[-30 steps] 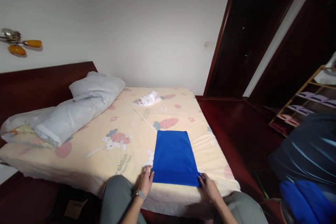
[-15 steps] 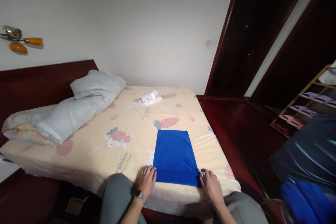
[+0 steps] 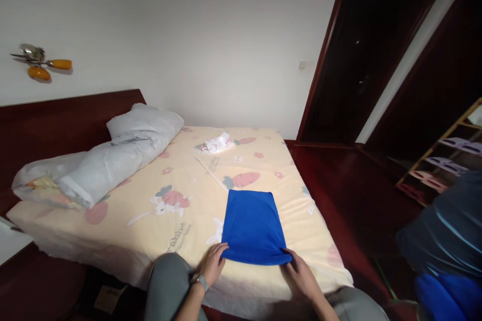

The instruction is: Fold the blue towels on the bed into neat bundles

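Your left grip (image 3: 214, 262) and right grip (image 3: 300, 271) pinch the near corners of the blue cloth (image 3: 254, 223), its edge newly curled, so folding apparently advances.

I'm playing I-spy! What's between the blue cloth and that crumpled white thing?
In the head view, only bedsheet shows between the blue cloth and crumpled white thing, its print including a pink carrot.

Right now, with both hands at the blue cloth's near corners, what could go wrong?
1. The left hand and right hand hold only the corners; the middle of the blue cloth's near edge could sag or bunch.
2. Uneven pulling might skew that edge.
3. The cloth lies close to the near side of the bed sheet, so it could slip over.
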Demonstrator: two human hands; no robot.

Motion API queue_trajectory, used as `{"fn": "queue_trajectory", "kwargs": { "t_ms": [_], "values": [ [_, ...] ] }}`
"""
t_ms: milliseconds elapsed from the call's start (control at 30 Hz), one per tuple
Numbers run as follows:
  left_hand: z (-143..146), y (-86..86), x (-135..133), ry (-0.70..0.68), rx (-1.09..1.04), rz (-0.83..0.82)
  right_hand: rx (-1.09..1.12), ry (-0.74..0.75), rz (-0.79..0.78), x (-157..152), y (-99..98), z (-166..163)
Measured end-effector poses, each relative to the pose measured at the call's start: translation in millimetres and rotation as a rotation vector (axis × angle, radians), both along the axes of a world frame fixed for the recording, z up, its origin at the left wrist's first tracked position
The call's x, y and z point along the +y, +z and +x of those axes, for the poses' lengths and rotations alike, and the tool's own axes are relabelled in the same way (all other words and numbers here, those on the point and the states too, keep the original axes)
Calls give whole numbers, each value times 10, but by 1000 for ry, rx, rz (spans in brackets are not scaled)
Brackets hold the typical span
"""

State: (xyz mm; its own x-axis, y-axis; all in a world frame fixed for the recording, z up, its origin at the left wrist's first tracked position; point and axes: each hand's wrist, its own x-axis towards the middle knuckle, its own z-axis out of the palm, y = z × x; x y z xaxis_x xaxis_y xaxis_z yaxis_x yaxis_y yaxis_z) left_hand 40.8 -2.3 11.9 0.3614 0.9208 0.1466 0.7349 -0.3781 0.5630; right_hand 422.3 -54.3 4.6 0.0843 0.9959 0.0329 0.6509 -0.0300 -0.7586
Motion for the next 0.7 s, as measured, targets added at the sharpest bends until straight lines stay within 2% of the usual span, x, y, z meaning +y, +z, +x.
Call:
{"fn": "queue_trajectory", "kwargs": {
  "t_ms": [67,233,433,567,700],
  "values": [
    [9,-6,41,87,-55,-31,14,-62,-12,30,-9,-8],
    [39,88,64,297,-66,-116,-191,-158,-43,10,15,-25],
    [6,184,-4,320,-21,-133,-174,-107,-112,-52,56,-22],
    [9,182,-27,335,104,-129,-135,-90,-162,-45,57,-33],
    [65,159,-64,405,113,-146,-37,-131,-174,-42,69,-49]
  ]
}}
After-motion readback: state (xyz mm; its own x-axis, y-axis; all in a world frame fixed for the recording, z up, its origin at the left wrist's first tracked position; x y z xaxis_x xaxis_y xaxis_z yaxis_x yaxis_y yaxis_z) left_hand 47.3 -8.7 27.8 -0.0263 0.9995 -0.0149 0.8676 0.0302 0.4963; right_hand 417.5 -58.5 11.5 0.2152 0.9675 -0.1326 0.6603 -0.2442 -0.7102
